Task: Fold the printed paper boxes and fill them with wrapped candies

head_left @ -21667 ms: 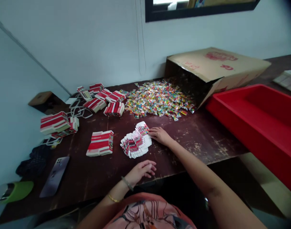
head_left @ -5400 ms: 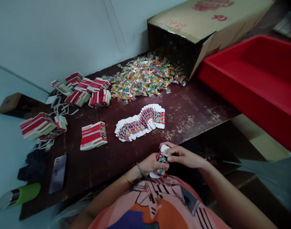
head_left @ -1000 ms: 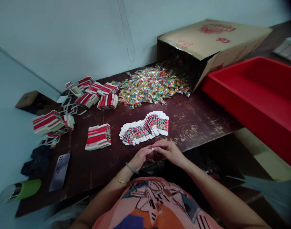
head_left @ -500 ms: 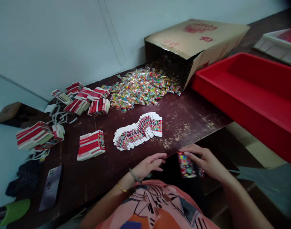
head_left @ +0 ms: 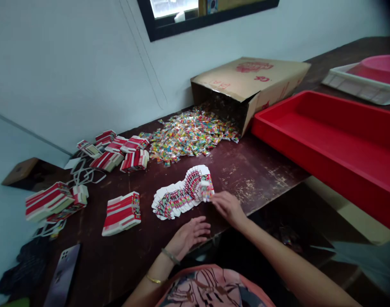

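my right hand point(head_left: 229, 208): fingertips drawn together, pinching a small printed carton point(head_left: 205, 192) by its lower right edge; the carton is blurred, so i cannot read its face. it is at center of frame, over the right end of a fanned row of flat cartons point(head_left: 179, 198), which overlap one another on the dark table point(head_left: 262, 166). my left hand point(head_left: 189, 234), lower center, is loosely open, fingers slightly curled, holding nothing, near the table's front edge and apart from the row. left of the row: a stack of red-and-white cartons point(head_left: 122, 214). above the row: a heap of small wrapped packets point(head_left: 185, 136), reaching the open mouth of a cardboard box point(head_left: 246, 79). right side of frame: a red tray point(head_left: 329, 140); upper right, a white tray point(head_left: 358, 85). left of the heap: further bundled cartons point(head_left: 135, 161) near white straps point(head_left: 82, 173). lower left: a phone point(head_left: 62, 275) beside dark cloth point(head_left: 24, 266).
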Action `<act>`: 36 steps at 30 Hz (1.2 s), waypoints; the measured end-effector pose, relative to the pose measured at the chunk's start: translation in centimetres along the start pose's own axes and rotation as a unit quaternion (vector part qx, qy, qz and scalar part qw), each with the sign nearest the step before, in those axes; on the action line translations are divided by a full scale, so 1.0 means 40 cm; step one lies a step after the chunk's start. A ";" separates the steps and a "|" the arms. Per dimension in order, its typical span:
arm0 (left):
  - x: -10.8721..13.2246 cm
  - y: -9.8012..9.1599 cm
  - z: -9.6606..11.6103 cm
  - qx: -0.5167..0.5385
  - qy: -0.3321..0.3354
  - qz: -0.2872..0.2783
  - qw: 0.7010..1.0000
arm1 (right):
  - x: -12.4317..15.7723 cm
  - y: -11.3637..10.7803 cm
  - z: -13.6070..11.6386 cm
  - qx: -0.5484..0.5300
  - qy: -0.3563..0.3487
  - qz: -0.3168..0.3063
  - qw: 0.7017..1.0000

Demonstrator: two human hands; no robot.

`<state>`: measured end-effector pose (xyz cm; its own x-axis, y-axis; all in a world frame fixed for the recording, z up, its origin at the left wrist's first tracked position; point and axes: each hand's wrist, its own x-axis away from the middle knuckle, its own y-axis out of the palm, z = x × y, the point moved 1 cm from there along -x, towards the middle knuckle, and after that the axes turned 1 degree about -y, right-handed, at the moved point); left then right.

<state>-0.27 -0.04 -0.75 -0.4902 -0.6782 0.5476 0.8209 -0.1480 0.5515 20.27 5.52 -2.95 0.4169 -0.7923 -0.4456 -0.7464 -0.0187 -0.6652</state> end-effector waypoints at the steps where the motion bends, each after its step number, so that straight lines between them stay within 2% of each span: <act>1: -0.003 0.002 0.004 0.035 0.007 -0.004 0.999 | 0.028 0.002 -0.042 -0.015 -0.034 -0.008 0.999; 3: -0.015 0.014 0.009 0.067 0.017 0.008 0.998 | 0.072 0.008 -0.117 -0.038 -0.092 -0.036 0.994; 4: -0.022 0.022 0.009 0.059 0.021 0.024 0.998 | 0.084 0.010 -0.143 -0.040 -0.096 -0.041 0.994; 6: -0.032 0.041 0.003 0.003 0.025 0.049 0.998 | 0.086 0.010 -0.164 -0.027 -0.047 -0.014 0.998; 8: -0.036 0.059 -0.012 -0.066 0.007 0.048 0.997 | 0.066 0.004 -0.157 -0.020 0.014 0.020 0.999; 11: -0.033 0.072 -0.038 -0.124 -0.027 0.044 0.991 | 0.031 -0.007 -0.137 -0.079 0.073 0.008 0.994; 13: -0.025 0.072 -0.043 -0.134 -0.026 0.048 0.989 | 0.016 -0.016 -0.132 -0.148 0.119 -0.045 0.981; 15: -0.012 0.073 -0.037 -0.147 -0.040 0.005 0.988 | 0.006 -0.030 -0.131 -0.232 0.149 -0.131 0.952; 17: 0.004 0.076 -0.023 -0.168 -0.074 -0.070 0.981 | -0.003 -0.052 -0.129 -0.322 0.137 -0.227 0.909; 18: 0.010 0.077 -0.017 -0.185 -0.080 -0.088 0.975 | -0.008 -0.064 -0.128 -0.359 0.123 -0.261 0.887; 19: 0.014 0.077 -0.011 -0.208 -0.068 -0.083 0.972 | -0.013 -0.075 -0.127 -0.384 0.114 -0.281 0.872; 21: 0.013 0.075 -0.007 -0.260 0.002 -0.015 0.966 | -0.018 -0.090 -0.126 -0.397 0.123 -0.269 0.869; 23: 0.006 0.072 -0.016 -0.288 0.073 0.058 0.953 | -0.012 -0.088 -0.134 -0.402 0.168 -0.220 0.873; 26: 0.001 0.070 -0.041 -0.266 0.156 0.127 0.943 | 0.021 -0.065 -0.158 -0.425 0.231 -0.138 0.864; 28: 0.010 0.069 -0.052 -0.243 0.217 0.173 0.930 | 0.051 -0.045 -0.172 -0.451 0.262 -0.097 0.848; 30: 0.024 0.068 -0.059 -0.238 0.246 0.182 0.922 | 0.081 -0.027 -0.175 -0.498 0.306 -0.062 0.809; 32: 0.039 0.066 -0.066 -0.249 0.232 0.160 0.927 | 0.111 -0.012 -0.168 -0.564 0.362 -0.047 0.741; 34: 0.053 0.062 -0.074 -0.269 0.206 0.138 0.931 | 0.137 -0.004 -0.160 -0.621 0.408 -0.066 0.666; 36: 0.065 0.057 -0.084 -0.290 0.185 0.125 0.931 | 0.152 -0.005 -0.156 -0.650 0.425 -0.104 0.621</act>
<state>1.29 -4.57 -0.19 -0.2157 -0.9290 0.3009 0.9685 -0.2427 -0.0551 19.74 -3.12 -1.79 0.5628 -0.7156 0.4137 -0.7402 -0.2136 0.6375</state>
